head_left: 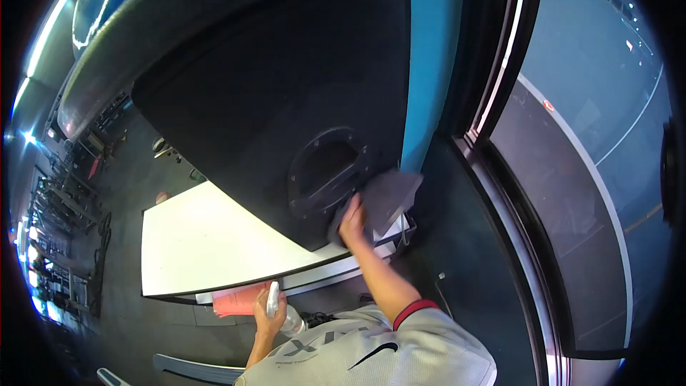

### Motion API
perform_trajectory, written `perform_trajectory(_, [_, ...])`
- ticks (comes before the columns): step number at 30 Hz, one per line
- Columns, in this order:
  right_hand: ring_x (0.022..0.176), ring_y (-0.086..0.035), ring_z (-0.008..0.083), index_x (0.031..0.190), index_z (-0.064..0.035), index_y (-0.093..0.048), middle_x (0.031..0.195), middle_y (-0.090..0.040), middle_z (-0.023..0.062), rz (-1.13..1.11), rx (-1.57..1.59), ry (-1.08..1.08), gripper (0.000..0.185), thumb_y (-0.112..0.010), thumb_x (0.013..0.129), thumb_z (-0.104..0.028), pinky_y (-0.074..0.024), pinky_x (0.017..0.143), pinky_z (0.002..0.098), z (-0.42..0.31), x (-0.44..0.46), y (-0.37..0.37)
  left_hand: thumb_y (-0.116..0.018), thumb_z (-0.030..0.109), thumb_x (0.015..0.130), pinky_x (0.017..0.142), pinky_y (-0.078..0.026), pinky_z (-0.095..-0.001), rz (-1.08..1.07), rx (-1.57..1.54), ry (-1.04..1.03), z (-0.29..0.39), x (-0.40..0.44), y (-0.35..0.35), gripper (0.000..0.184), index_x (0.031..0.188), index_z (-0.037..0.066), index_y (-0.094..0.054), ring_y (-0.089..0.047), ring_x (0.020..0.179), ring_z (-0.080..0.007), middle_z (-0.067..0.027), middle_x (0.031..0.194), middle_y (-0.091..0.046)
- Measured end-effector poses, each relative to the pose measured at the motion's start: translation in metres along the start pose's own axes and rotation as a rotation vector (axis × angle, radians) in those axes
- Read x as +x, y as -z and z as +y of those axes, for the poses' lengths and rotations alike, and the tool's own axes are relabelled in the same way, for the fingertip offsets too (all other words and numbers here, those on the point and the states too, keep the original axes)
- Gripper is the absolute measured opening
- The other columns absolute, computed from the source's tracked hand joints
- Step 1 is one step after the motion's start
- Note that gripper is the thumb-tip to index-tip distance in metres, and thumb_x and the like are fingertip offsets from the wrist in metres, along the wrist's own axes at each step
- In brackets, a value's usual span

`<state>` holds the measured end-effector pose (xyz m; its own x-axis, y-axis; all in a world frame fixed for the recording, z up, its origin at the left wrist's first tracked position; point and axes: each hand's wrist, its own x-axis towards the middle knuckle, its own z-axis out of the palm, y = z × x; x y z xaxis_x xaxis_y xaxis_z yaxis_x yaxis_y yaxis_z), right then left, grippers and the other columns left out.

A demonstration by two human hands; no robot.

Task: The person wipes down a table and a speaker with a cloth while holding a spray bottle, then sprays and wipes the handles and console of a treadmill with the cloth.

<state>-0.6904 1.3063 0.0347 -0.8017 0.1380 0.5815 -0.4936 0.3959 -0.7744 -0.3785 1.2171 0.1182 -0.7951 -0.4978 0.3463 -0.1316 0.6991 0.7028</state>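
Note:
My right hand (pixel 351 223) is closed on a dark grey cloth (pixel 391 199), which lies against the lower part of a large black panel (pixel 286 78). Just left of that hand is an oval recess (pixel 327 170) with screws around its rim, set in the panel. Low in front of my body, my left hand (pixel 269 316) is wrapped around a clear spray bottle (pixel 291 324) with a white spray head. A red, flat item (pixel 241 300) is beside the bottle, partly hidden by my hand.
A white, dark-edged surface (pixel 207 243) sits below the black panel. To the right are a blue strip (pixel 432 64) and a dark-framed window (pixel 493 50). Gym equipment (pixel 78 264) lines the far left. A cable (pixel 443 293) hangs near the floor.

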Motion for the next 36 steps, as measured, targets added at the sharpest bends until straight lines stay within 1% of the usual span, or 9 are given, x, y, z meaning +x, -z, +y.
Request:
perform_trajectory(2, [0.139, -0.038, 0.0447, 0.138, 0.0065, -0.051, 0.146, -0.045, 0.0303, -0.015, -0.238, 0.255, 0.044, -0.044, 0.104, -0.02, -0.0253, 0.118, 0.0489, 0.034, -0.049, -0.018, -0.065, 0.005, 0.082, 0.057, -0.041, -0.0431, 0.073, -0.054, 0.026, 0.009, 0.0, -0.001, 0.009, 0.078, -0.002, -0.06, -0.052, 0.061, -0.0341, -0.016, 0.067, -0.054])
perform_trajectory(6, [0.135, -0.047, 0.0302, 0.136, 0.0009, -0.056, 0.143, -0.052, 0.0196, 0.26, 0.455, -0.347, 0.044, -0.05, 0.105, -0.029, -0.0312, 0.116, 0.0383, -0.036, 0.088, 0.015, -0.065, 0.005, 0.083, 0.06, -0.042, -0.043, 0.058, -0.019, 0.075, -0.001, -0.007, 0.004, 0.01, 0.078, -0.001, -0.06, -0.053, 0.063, -0.0344, -0.0164, 0.068, -0.055])
perform_trajectory(13, [0.13, -0.045, 0.0389, 0.139, 0.0008, -0.051, 0.141, -0.049, 0.0233, -0.38, -0.314, 0.503, 0.053, -0.045, 0.1, -0.035, -0.0328, 0.112, 0.0442, -0.257, 0.159, 0.093, -0.066, 0.008, 0.086, 0.057, -0.039, -0.0425, 0.087, -0.018, 0.105, 0.003, 0.001, 0.009, 0.017, 0.075, -0.001, -0.057, -0.051, 0.06, -0.0332, -0.0153, 0.066, -0.052])
perform_trajectory(16, [0.141, -0.02, 0.0618, 0.144, 0.0035, -0.043, 0.154, -0.022, 0.0382, -0.101, 0.192, 0.722, 0.079, -0.066, 0.079, -0.034, -0.0263, 0.111, 0.0684, -0.283, 0.103, 0.07, -0.066, 0.01, 0.086, 0.055, -0.039, -0.0398, 0.067, 0.022, 0.084, 0.002, 0.002, 0.01, 0.015, 0.078, -0.001, -0.059, -0.051, 0.058, -0.0313, -0.0151, 0.067, -0.053])
perform_trajectory(19, [0.126, -0.035, 0.0664, 0.138, 0.001, -0.051, 0.143, -0.04, 0.0358, -0.347, 0.108, 0.84, 0.071, -0.069, 0.08, -0.036, -0.0305, 0.101, 0.0746, -0.171, -0.028, 0.019, -0.068, 0.012, 0.087, 0.058, -0.041, -0.0393, 0.197, -0.005, 0.019, 0.025, 0.007, 0.014, 0.015, 0.082, 0.0, -0.062, -0.054, 0.061, -0.0265, -0.0114, 0.07, -0.057])
perform_trajectory(22, [0.115, -0.052, 0.0452, 0.122, -0.0052, -0.062, 0.123, -0.057, 0.021, -0.777, 0.125, 0.822, 0.048, -0.067, 0.083, -0.033, -0.0403, 0.1, 0.0582, -0.179, -0.013, 0.061, -0.068, 0.016, 0.09, 0.059, -0.042, -0.0398, 0.167, 0.005, 0.099, 0.011, -0.002, 0.025, 0.017, 0.087, -0.001, -0.063, -0.056, 0.063, -0.0251, -0.0123, 0.071, -0.059])
perform_trajectory(25, [0.102, -0.06, 0.032, 0.101, -0.0073, -0.068, 0.106, -0.066, 0.0132, -0.524, 0.582, 0.813, 0.019, -0.065, 0.086, -0.02, -0.0466, 0.092, 0.0452, -0.191, 0.011, 0.047, -0.067, 0.007, 0.084, 0.061, -0.045, -0.0406, 0.264, 0.056, 0.103, 0.001, -0.013, 0.023, 0.008, 0.082, -0.001, -0.065, -0.058, 0.063, -0.0309, -0.0142, 0.071, -0.058])
perform_trajectory(33, [0.126, -0.05, 0.0385, 0.13, -0.0049, -0.059, 0.133, -0.056, 0.0214, -0.807, 0.157, 0.742, 0.039, -0.058, 0.096, -0.024, -0.0364, 0.11, 0.0491, -0.074, -0.067, 0.051, -0.067, 0.008, 0.083, 0.058, -0.044, -0.0413, 0.282, 0.038, 0.135, 0.002, -0.014, 0.044, 0.011, 0.078, -0.001, -0.062, -0.056, 0.061, -0.0323, -0.0142, 0.069, -0.057])
perform_trajectory(36, [0.127, -0.049, 0.0387, 0.133, -0.0017, -0.052, 0.133, -0.055, 0.0216, -0.591, -0.037, 0.318, 0.042, -0.048, 0.099, -0.026, -0.0341, 0.112, 0.048, 0.024, -0.092, 0.052, -0.069, 0.01, 0.083, 0.055, -0.042, -0.042, 0.312, 0.089, 0.179, 0.004, -0.013, 0.063, 0.014, 0.075, 0.001, -0.061, -0.054, 0.059, -0.033, -0.0136, 0.066, -0.054])
